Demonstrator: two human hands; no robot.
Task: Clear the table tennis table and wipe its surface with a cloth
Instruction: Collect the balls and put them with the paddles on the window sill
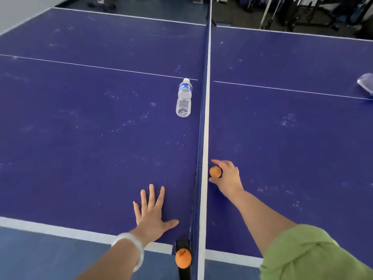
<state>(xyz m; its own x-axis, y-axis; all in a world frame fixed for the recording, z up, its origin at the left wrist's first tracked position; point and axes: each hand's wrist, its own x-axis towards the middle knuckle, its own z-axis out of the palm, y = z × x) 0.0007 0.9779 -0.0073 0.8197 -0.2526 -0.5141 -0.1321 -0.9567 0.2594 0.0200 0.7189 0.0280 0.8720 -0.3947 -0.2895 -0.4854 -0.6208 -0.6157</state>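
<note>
The right hand (228, 178) curls its fingers and thumb around a small orange table tennis ball (215, 171), just right of the white-topped blue net (204, 118) and low over the purple-blue table tennis table (80, 128). The left hand (152, 212) lies flat on the table with fingers spread. A clear plastic water bottle (183, 98) sits farther along, beside the net. A second orange ball (183, 258) rests on the black net clamp (182, 244).
</note>
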